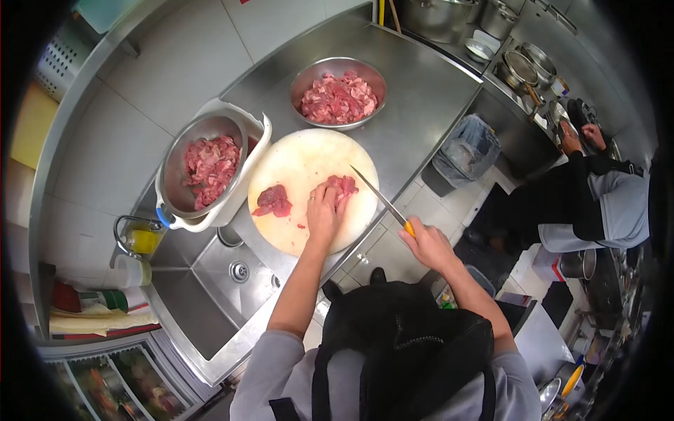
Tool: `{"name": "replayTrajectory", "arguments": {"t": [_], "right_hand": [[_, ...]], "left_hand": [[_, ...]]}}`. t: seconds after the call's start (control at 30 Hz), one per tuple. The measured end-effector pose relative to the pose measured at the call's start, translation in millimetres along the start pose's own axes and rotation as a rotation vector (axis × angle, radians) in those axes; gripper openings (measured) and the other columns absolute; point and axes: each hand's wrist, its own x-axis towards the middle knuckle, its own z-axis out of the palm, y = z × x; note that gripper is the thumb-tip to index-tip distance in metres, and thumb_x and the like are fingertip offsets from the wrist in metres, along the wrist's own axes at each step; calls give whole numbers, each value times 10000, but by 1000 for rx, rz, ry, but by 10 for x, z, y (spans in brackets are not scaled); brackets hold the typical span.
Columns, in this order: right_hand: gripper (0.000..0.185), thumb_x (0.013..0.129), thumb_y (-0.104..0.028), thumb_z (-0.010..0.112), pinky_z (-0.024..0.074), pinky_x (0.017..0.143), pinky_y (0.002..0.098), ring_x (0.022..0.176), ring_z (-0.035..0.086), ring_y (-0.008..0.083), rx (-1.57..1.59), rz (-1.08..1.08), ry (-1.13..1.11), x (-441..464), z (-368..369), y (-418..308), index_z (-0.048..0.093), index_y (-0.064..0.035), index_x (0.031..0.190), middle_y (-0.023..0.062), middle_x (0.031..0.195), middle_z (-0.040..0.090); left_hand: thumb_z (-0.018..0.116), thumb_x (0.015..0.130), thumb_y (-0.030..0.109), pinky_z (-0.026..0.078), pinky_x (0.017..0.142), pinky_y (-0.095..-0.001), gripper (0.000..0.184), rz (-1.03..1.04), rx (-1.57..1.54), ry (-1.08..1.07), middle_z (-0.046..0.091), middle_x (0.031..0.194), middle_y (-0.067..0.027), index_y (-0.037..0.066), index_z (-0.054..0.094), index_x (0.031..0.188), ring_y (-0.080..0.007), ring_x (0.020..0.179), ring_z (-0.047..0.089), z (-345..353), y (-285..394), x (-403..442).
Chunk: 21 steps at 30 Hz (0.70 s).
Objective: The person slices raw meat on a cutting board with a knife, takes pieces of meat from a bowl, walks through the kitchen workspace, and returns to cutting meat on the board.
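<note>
My left hand [324,209] presses down on a piece of raw meat [344,185] on the round white cutting board [309,151], its fingers bent over the meat. In my right hand [428,243] is a kitchen knife [382,199] with a yellow handle, gripped firmly. The blade points up and left over the board's right edge, its tip just right of the held meat. A second, darker chunk of meat [273,201] lies on the left of the board, with small scraps near it.
Beyond the board stands a metal bowl [298,78] of cut meat. Another metal bowl [170,175] of meat sits in a white tub [260,147] on the left. A sink [210,270] is lower left. Right are a lined bin [467,151] and a co-worker [590,203] at a counter.
</note>
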Motion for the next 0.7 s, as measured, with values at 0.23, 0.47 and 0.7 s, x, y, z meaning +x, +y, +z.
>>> {"name": "replayTrajectory", "arguments": {"t": [0.23, 0.47, 0.7], "right_hand": [[354, 1105, -423, 587, 560, 754, 623, 861, 712, 531, -100, -59, -22, 274, 14, -200, 516, -88, 1195, 241, 913, 747], [372, 1105, -439, 585, 559, 770, 618, 875, 712, 534, -69, 8, -5, 305, -23, -264, 523, -89, 1214, 253, 910, 745], [393, 1107, -443, 590, 538, 745, 629, 861, 701, 553, 64, 94, 32, 140, -83, -138, 521, -79, 1237, 279, 861, 729]], "left_hand": [[815, 889, 98, 499, 1048, -486, 291, 74, -176, 38, 653, 1284, -153, 82, 725, 1165, -407, 1225, 592, -210, -71, -31], [772, 908, 37, 513, 1021, -471, 309, 231, -143, -101, 675, 1255, -147, 101, 721, 1206, -389, 1174, 628, -148, -207, 213], [677, 981, 11, 553, 903, -458, 200, -107, -291, -260, 721, 1073, -175, 53, 697, 1176, -386, 1013, 676, -95, -591, 497]]}}
